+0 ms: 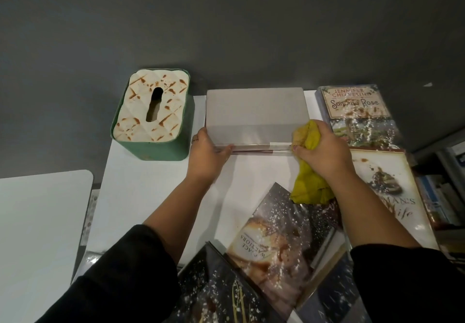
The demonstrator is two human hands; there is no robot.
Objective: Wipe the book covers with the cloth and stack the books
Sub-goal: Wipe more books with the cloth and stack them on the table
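Left hand [206, 147] grips grey book [256, 116], right hand [324, 149] bunches yellow cloth [308, 166]; tissue box [151, 116] seemingly empty

A home study or reading corner, it seems; a white worktop [141, 197] against a dark grey wall [226, 20]; a green tissue box [151, 114]; novels [357, 111] spread about; bookshelf [442, 192] at right.
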